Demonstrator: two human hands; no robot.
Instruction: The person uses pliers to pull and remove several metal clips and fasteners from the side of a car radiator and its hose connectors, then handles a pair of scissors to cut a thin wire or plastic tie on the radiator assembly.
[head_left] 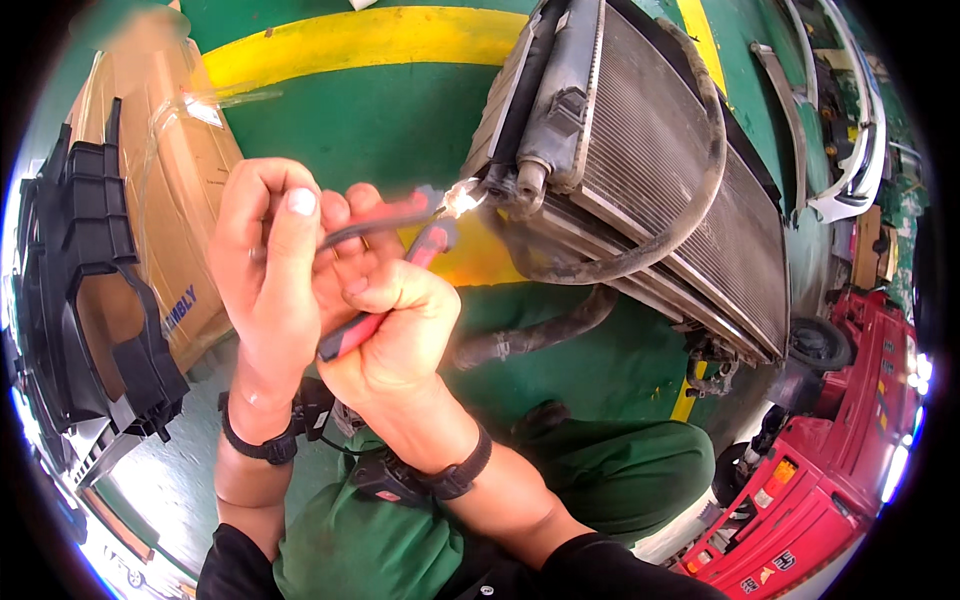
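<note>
1. Pliers [428,243] with red-and-black handles: held in both hands above the green floor [330,120], in front of the radiator assembly [670,130]. The handles stand apart; the tip lies in bright glare beside the assembly's near left corner. Contact there cannot be told.
2. Left hand [280,265]: fingers curled about the upper handle, thumb raised alongside.
3. Right hand [390,330]: fingers closed firmly around the lower handle, whose end protrudes at the left of the fist.
4. Wrists: each carries a black band.
5. Curved hose [716,150]: arches over the radiator assembly's finned face. Second hose [560,332]: below it, near the right hand.
6. Left side: cardboard box [175,230], with a black plastic part [90,200] in front.
7. Right side: red vehicle body [815,450], well apart from the hands.
8. Yellow stripe [370,38]: marked on the floor behind the hands.
</note>
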